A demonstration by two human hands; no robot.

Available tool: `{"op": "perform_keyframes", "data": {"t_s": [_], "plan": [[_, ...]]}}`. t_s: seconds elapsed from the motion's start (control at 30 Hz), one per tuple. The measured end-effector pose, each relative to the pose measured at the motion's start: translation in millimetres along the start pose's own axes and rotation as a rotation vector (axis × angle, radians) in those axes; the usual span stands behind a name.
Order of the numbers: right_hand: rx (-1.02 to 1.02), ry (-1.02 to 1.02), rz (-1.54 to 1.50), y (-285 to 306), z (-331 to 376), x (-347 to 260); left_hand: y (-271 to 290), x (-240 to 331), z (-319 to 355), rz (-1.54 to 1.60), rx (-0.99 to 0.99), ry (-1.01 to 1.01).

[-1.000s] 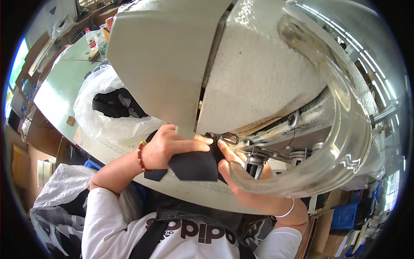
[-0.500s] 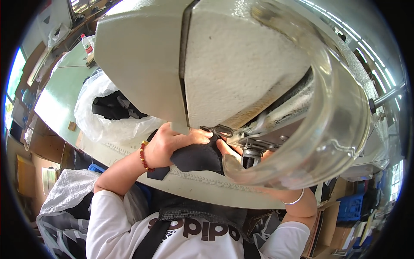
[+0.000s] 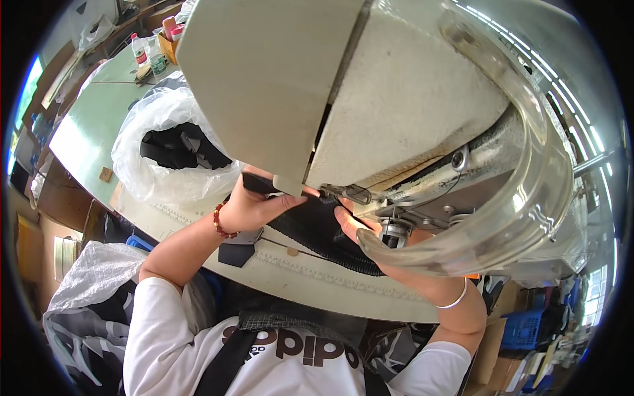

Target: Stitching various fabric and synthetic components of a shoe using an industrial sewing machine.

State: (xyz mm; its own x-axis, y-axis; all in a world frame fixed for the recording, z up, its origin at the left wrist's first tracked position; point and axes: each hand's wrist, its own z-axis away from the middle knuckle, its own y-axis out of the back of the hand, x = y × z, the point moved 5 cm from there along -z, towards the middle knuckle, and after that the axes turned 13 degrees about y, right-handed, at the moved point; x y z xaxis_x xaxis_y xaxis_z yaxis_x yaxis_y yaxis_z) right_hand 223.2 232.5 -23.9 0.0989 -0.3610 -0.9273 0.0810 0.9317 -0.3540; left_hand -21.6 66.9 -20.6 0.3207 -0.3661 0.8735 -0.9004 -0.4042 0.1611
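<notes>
Below the pale sewing machine (image 3: 396,99), a black piece of fabric (image 3: 310,228) with a ribbed edge lies over the table. My left hand (image 3: 257,204), a red bead bracelet at its wrist, grips the fabric's left part with the thumb on top; a fold of it stands up between thumb and fingers. Close to the presser area, my right hand (image 3: 352,223) holds the fabric with the thumb along its edge. The clear curved guard and machine parts hide some right fingers. A small dark cut piece (image 3: 236,255) rests on the table nearest my left wrist.
A white plastic bag (image 3: 132,162) with dark pieces inside stands left of the machine. Bottles (image 3: 139,50) are at the far left of the table. The clear guard (image 3: 462,257) curves over my right hand. A blue crate (image 3: 522,329) sits low on the right.
My left hand has turned from lying over the fabric to gripping it with the thumb on top, lifting a fold. The fabric's ribbed edge now shows. The view has shifted slightly.
</notes>
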Motion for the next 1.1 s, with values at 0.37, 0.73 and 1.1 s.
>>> {"op": "perform_keyframes", "data": {"t_s": [0.37, 0.73, 1.1], "plan": [[-0.166, -0.018, 0.446, -2.0, -18.2, -2.8, 2.7, 9.5, 2.9, -0.024, -0.083, 0.126], [-0.274, 0.087, 0.722, 26.3, -21.7, 2.9, 3.3, 30.0, -9.8, -0.097, -0.18, 0.109], [-0.311, 0.822, 2.713, -126.5, 0.6, -17.1, 3.3, 37.4, -3.2, -0.407, -0.127, -0.159]]}}
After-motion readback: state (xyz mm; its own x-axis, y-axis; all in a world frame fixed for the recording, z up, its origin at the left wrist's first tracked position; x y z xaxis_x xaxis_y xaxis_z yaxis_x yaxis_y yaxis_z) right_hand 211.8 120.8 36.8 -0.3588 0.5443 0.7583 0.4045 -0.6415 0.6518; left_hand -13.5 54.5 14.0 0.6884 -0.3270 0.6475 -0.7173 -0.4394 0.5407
